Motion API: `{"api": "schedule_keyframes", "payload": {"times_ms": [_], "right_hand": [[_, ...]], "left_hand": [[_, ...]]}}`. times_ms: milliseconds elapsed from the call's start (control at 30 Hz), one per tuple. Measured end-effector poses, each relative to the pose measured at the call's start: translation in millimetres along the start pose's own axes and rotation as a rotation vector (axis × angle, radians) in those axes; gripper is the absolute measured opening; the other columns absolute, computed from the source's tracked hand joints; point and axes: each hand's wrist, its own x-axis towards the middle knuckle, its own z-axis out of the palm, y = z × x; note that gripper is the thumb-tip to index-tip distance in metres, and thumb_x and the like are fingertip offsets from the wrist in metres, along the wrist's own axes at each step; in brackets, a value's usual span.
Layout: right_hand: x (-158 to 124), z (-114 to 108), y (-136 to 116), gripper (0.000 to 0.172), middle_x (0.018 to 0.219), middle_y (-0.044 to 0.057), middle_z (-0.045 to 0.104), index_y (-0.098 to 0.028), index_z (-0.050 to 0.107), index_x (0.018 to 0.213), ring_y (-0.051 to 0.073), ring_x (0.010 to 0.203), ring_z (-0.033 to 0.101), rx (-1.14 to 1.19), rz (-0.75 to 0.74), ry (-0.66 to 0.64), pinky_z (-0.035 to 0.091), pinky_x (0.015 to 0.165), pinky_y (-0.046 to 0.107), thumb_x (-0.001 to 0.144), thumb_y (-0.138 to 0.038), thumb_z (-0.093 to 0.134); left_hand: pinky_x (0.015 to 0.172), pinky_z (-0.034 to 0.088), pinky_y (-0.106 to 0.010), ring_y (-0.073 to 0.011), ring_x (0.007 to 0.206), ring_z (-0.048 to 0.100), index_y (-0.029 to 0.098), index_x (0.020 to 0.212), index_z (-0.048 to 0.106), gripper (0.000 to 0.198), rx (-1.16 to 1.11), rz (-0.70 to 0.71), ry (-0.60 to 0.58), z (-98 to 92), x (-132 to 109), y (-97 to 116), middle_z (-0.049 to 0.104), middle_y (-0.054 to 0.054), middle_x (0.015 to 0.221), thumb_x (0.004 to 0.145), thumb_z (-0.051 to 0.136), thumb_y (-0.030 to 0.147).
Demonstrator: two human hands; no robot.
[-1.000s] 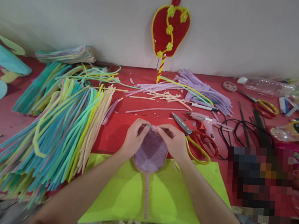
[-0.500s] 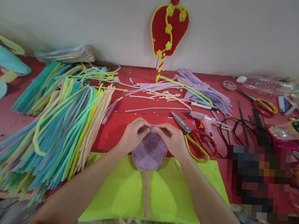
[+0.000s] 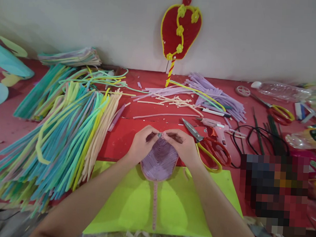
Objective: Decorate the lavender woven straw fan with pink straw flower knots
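Note:
A purple fan of pipe cleaners, edged in pink and with a pink wrapped handle, lies partly over a lime-green sheet. At its top edge my left hand is closed in a pinch, thumb against index finger. Close beside it, my right hand pinches the same top edge from the other side. Between the fingertips shows a small pink and greenish bit, too small to name. Scissors with red and yellow handles lie just right of my right hand.
Coloured pipe cleaners heap at the left. A purple bundle, a pink glue gun with a black cord, more scissors and a plastic bottle lie right. A red and yellow fan stands against the wall.
The view has shifted very slightly. Both hands stay at the fan's top edge, and the fingertips have moved only a little around the small pink bit.

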Motion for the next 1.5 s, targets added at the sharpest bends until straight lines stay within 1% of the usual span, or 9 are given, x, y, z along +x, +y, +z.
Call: {"api": "schedule_keyframes", "payload": {"times_ms": [433, 667, 800, 1000, 1100, 1200, 1333, 1400, 1500], "right_hand": [[-2, 0, -2, 0.016, 0.086, 0.002, 0.07, -0.022, 0.067, 0.083, 0.017, 0.081, 0.065, -0.041, -0.006, -0.012, 0.05, 0.081, 0.034, 0.073, -0.034, 0.065], [-1, 0, 2, 0.019, 0.084, 0.002, 0.069, -0.021, 0.064, 0.082, 0.016, 0.08, 0.064, -0.005, -0.013, -0.01, 0.049, 0.08, 0.032, 0.072, -0.037, 0.066], [0, 0, 0, 0.021, 0.079, 0.002, 0.068, -0.021, 0.062, 0.078, 0.015, 0.075, 0.063, 0.006, 0.002, 0.005, 0.05, 0.077, 0.032, 0.069, -0.039, 0.068], [1, -4, -3, 0.019, 0.074, 0.001, 0.068, -0.02, 0.062, 0.074, 0.015, 0.071, 0.063, 0.015, -0.007, -0.014, 0.05, 0.074, 0.032, 0.066, -0.036, 0.07], [-1, -2, -4, 0.017, 0.074, 0.001, 0.068, -0.02, 0.062, 0.074, 0.015, 0.071, 0.063, 0.006, -0.019, 0.006, 0.05, 0.073, 0.032, 0.068, -0.035, 0.069], [-5, 6, -5, 0.016, 0.074, 0.002, 0.067, -0.02, 0.063, 0.076, 0.015, 0.07, 0.063, -0.015, -0.039, 0.093, 0.05, 0.071, 0.031, 0.071, -0.034, 0.066], [-10, 19, -6, 0.015, 0.075, 0.001, 0.068, -0.02, 0.063, 0.078, 0.015, 0.071, 0.063, 0.019, -0.058, 0.2, 0.05, 0.072, 0.03, 0.072, -0.033, 0.064], [-10, 22, -5, 0.015, 0.076, 0.001, 0.068, -0.02, 0.063, 0.078, 0.015, 0.072, 0.063, 0.051, -0.046, 0.213, 0.05, 0.073, 0.03, 0.072, -0.033, 0.065], [-9, 21, -3, 0.017, 0.075, 0.001, 0.068, -0.02, 0.063, 0.077, 0.014, 0.071, 0.063, 0.157, 0.005, 0.201, 0.049, 0.074, 0.031, 0.069, -0.035, 0.068]], "left_hand": [[0.074, 0.044, -0.027, -0.0142, 0.078, 0.055, 0.018, 0.084, 0.057, 0.013, 0.258, 0.193, -0.062, -1.2, 0, -8, 0.06, -0.003, 0.082, 0.086, 0.045, 0.013], [0.073, 0.044, -0.026, -0.0137, 0.079, 0.055, 0.017, 0.085, 0.056, 0.01, 0.178, 0.08, -0.067, 0.9, -2, -8, 0.058, -0.002, 0.081, 0.086, 0.046, 0.015], [0.074, 0.043, -0.026, -0.0142, 0.081, 0.055, 0.018, 0.086, 0.055, 0.009, 0.182, 0.091, -0.088, -0.7, -2, -7, 0.058, -0.002, 0.083, 0.086, 0.047, 0.017], [0.077, 0.043, -0.027, -0.0146, 0.085, 0.054, 0.018, 0.088, 0.056, 0.007, 0.11, 0.156, -0.206, -5.5, 1, -4, 0.059, -0.003, 0.087, 0.085, 0.049, 0.019], [0.073, 0.042, -0.025, -0.0128, 0.079, 0.054, 0.018, 0.083, 0.056, 0.006, 0.009, 0.08, -0.145, -2.6, 0, 0, 0.058, -0.001, 0.082, 0.084, 0.051, 0.021], [0.068, 0.042, -0.023, -0.011, 0.071, 0.054, 0.018, 0.078, 0.056, 0.011, -0.161, -0.086, 0.009, 6.5, -4, 5, 0.057, 0.0, 0.075, 0.084, 0.052, 0.026], [0.07, 0.043, -0.023, -0.0108, 0.071, 0.055, 0.017, 0.077, 0.056, 0.015, -0.413, -0.286, 0.222, 20.2, -9, 10, 0.059, 0.001, 0.074, 0.082, 0.055, 0.031], [0.071, 0.042, -0.023, -0.0105, 0.072, 0.054, 0.017, 0.077, 0.056, 0.016, -0.507, -0.332, 0.251, 22.8, -10, 11, 0.059, 0.001, 0.074, 0.081, 0.056, 0.032], [0.072, 0.042, -0.023, -0.01, 0.072, 0.054, 0.018, 0.079, 0.06, 0.015, -0.618, -0.343, 0.169, 20.5, -9, 8, 0.06, 0.001, 0.075, 0.079, 0.06, 0.033]]}}
